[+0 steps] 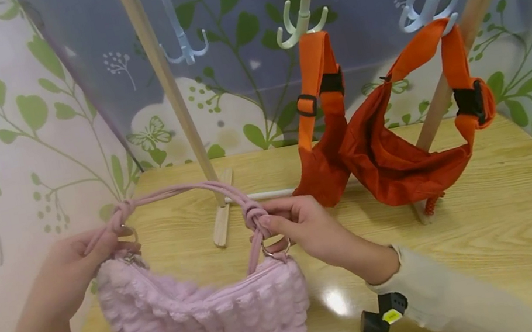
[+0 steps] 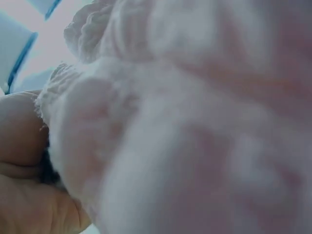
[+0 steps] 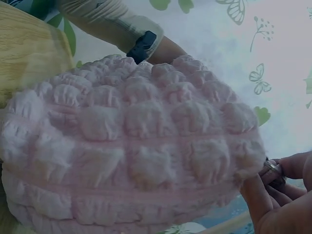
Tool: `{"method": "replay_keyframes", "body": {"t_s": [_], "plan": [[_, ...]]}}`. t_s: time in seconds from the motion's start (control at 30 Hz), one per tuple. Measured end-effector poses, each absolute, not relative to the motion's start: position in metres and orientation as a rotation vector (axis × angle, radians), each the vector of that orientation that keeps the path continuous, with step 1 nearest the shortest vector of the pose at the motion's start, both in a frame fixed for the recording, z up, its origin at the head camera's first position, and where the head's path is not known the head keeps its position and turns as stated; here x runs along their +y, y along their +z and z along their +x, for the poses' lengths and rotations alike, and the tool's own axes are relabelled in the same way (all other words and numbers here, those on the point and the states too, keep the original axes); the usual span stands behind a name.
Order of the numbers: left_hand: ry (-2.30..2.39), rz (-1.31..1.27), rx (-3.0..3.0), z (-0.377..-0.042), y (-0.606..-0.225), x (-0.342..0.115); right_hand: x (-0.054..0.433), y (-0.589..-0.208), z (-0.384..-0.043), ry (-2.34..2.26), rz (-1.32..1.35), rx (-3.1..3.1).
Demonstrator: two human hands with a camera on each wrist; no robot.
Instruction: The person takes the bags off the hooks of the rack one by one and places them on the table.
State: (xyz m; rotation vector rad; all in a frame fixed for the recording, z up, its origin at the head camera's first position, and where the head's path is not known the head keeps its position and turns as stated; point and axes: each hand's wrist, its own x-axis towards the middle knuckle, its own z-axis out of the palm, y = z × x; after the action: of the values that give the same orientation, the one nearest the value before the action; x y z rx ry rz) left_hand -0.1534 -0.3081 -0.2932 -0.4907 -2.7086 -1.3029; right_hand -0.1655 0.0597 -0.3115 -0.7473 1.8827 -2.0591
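Above a wood-grain tabletop point(image 1: 510, 218), left hand point(image 1: 68, 272) and right hand point(image 1: 306, 227) pinch the knotted strap point(image 1: 255, 213) of a pink bag point(image 1: 219, 322).

In my left wrist view the bag point(image 2: 170, 122) blurs, runs off the edges and hides much of my left hand point(image 2: 24, 195). The head view's top edge crops the rack point(image 1: 171, 88); its bottom edge cuts off both my sleeves point(image 1: 453, 287).

Pink shoulder bag point(image 1: 219, 322): puckered soft cloth, matt, bumpy. Strap point(image 1: 179, 189): smooth matt cord; ring point(image 1: 288, 243): shiny metal. Orange sling bag point(image 1: 411, 173): matt cloth; buckle point(image 1: 469, 101): black plastic. Green hook point(image 1: 304, 8): smooth plastic. Rack post point(image 1: 169, 82): pale wood. Bench point(image 1: 518, 204): wood-grained, glossy.
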Motion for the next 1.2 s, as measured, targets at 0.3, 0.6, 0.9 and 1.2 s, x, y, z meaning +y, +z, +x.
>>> {"method": "replay_keyframes", "body": {"t_s": [0.3, 0.6, 0.9, 1.2], "plan": [[-1.456, -0.444, -2.842, -0.182, -0.323, -0.327, 0.041, -0.331, -0.183, -2.041, -0.595, 1.883], [-1.510, -0.344, -2.858, -0.207, -0.343, -0.327, 0.032, -0.353, -0.203, -1.985, -0.483, 1.962], [-1.465, -0.215, -2.960, -0.227, -0.361, -0.332, 0.024, -0.374, -0.224, -1.958, -0.339, 2.029], [-1.300, -0.141, -3.147, -0.247, -0.370, -0.328, 0.018, -0.392, -0.241, -1.852, -0.321, 2.222]]}}
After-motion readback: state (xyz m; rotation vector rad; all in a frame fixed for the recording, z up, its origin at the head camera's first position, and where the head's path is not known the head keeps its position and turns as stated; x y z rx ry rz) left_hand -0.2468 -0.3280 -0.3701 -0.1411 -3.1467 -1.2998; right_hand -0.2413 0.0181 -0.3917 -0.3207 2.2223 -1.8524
